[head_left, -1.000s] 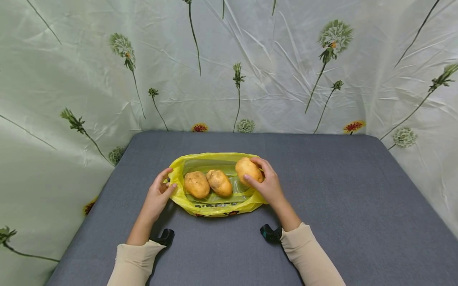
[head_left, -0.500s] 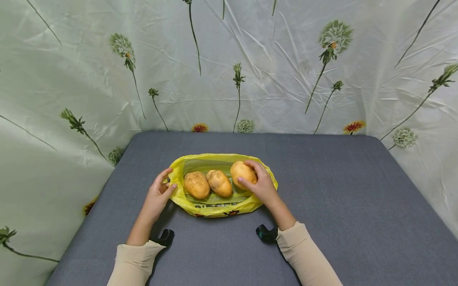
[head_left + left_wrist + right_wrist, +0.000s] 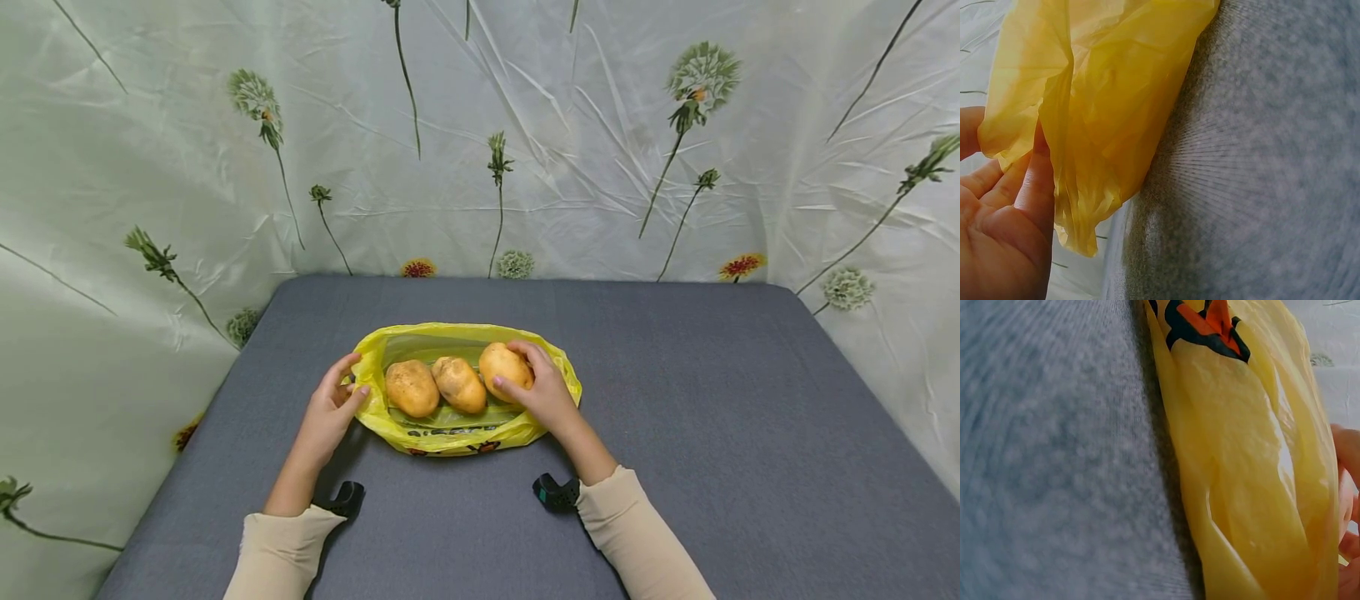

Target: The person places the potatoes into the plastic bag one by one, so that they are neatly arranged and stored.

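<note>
In the head view a yellow plastic bag (image 3: pixel 468 446) lies on the grey surface with its mouth spread wide. Two potatoes sit inside, a left potato (image 3: pixel 412 388) and a middle potato (image 3: pixel 459 385). My right hand (image 3: pixel 550 396) grips a third potato (image 3: pixel 501 371) within the bag's right end, close beside the middle one. Whether that potato touches the bottom cannot be told. At the opposite end, my left hand (image 3: pixel 330 412) holds the bag's left edge between thumb and fingers; the left wrist view shows the yellow film between its fingers (image 3: pixel 1034 187).
The bag stands on a grey cloth-covered table (image 3: pixel 712 433). A pale curtain (image 3: pixel 585 142) printed with flowers hangs behind it and on the left. Each wrist carries a black device, such as the right wrist mount (image 3: pixel 557 493).
My right hand has carried its potato left and slightly nearer, from the bag's right rim in beside the middle potato. The bag's right edge now shows behind the hand. My left hand stays put.
</note>
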`<state>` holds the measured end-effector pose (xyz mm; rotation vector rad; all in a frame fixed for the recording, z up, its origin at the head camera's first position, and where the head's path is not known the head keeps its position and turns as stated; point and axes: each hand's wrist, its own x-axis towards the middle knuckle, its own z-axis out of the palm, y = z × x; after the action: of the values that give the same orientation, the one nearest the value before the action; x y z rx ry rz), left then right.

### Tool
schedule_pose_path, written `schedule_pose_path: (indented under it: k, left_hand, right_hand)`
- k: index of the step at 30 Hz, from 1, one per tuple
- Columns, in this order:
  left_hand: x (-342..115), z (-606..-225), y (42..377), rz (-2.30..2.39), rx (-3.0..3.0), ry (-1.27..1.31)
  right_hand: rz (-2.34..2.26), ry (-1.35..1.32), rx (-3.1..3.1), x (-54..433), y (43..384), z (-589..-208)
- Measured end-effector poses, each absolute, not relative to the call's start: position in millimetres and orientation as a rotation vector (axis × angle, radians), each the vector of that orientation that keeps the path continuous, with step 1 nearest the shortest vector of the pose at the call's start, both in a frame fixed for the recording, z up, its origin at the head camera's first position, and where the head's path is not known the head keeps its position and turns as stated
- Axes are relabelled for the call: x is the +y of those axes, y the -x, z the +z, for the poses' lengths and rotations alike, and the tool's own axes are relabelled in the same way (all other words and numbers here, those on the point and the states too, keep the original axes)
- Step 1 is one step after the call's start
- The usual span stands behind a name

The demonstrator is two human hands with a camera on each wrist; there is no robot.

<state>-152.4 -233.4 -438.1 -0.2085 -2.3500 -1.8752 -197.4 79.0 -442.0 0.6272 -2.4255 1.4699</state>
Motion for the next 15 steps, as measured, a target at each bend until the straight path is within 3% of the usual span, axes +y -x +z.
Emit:
schedule_pose_path:
  k: [15]
  left_hand:
    - [-233.5,-438.1,152.7,-1.868,-2.35,0.206]
  right_hand:
    - [1.48,-0.627,-2.413,78.9,197.2,-443.5]
